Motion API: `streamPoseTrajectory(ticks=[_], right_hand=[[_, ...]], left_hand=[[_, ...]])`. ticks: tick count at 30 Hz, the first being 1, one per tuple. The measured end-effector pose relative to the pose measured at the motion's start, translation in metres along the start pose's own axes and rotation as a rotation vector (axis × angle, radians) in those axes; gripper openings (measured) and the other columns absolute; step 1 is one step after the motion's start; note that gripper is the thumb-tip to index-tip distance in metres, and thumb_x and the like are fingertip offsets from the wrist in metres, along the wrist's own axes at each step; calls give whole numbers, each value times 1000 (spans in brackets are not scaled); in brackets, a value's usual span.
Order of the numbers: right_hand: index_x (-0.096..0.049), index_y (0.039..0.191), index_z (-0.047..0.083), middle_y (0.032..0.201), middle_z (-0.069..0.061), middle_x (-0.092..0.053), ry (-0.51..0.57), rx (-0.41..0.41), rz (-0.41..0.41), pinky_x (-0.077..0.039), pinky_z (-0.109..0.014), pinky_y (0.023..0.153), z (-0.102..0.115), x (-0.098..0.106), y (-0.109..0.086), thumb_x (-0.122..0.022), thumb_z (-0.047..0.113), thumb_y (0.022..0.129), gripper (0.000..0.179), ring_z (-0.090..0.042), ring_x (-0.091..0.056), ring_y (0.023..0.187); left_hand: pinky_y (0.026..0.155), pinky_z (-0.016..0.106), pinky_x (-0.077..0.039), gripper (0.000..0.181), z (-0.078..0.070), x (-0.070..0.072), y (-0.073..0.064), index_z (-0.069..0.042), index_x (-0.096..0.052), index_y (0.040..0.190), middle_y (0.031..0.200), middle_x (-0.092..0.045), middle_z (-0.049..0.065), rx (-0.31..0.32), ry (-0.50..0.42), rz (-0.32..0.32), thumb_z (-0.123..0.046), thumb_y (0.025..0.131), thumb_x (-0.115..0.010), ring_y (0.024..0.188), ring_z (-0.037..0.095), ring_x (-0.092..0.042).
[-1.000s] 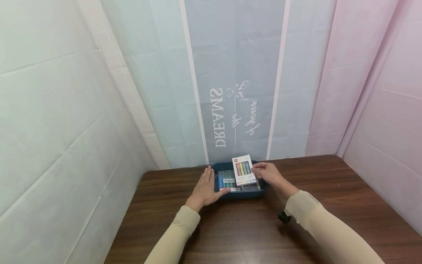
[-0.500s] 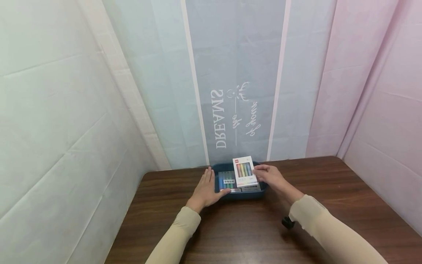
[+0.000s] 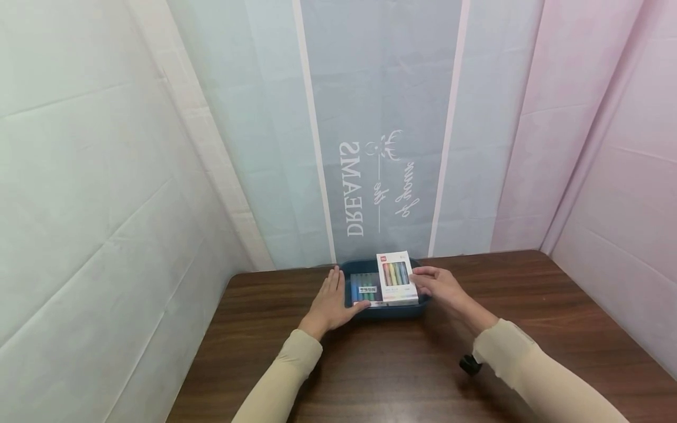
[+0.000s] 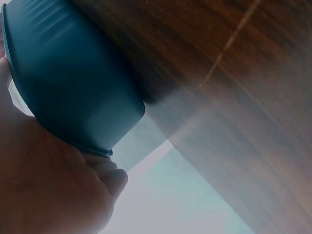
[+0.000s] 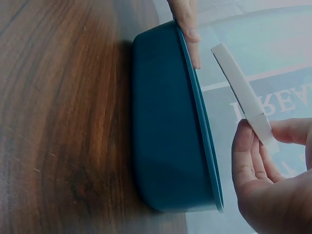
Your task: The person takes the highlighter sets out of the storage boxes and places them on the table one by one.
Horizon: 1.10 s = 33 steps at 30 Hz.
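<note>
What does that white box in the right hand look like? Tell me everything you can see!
The white box is thin and rectangular, and looks like smooth cardboard. Its front has a dark panel showing colourful sticks, a red mark in a top corner and tiny print. The right hand pinches it at one side, holding it tilted above the blue bin. The right wrist view shows a gap between box and rim.
</note>
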State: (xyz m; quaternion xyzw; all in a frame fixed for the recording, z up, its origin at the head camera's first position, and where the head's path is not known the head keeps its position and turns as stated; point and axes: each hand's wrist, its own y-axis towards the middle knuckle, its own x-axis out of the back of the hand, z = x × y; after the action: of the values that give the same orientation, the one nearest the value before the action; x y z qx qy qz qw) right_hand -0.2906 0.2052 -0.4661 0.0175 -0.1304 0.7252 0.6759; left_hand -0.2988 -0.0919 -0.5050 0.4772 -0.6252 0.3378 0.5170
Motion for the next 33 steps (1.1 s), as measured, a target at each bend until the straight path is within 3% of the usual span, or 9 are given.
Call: streamPoseTrajectory(ticks=[18,29,33], right_hand=[[-54,138,3,133,-18,-60,19,-23,33,-48,-48,104,-2,-3,-30,-71,41,93,61,-22,-66,102],[-54,136,1,126,-16,-66,33,5,59,-53,-41,96,-8,-7,-45,-72,42,92,62,-21,-67,100],[-54,136,0,128,-16,-64,44,0,71,-53,-44,97,-10,-8,-51,-72,42,92,64,-22,-67,101]], left_hand=[[124,40,-14,118,2,-2,2,-1,-12,160,168,-3,15,-6,15,4,-89,84,-34,155,26,-3],[124,40,-14,119,2,-3,3,-1,-14,160,168,-3,14,-2,13,-6,-90,82,-32,155,27,-4],[124,40,-14,120,3,-3,2,-1,-13,160,168,-3,14,-2,12,-8,-90,82,-32,155,27,-4]])
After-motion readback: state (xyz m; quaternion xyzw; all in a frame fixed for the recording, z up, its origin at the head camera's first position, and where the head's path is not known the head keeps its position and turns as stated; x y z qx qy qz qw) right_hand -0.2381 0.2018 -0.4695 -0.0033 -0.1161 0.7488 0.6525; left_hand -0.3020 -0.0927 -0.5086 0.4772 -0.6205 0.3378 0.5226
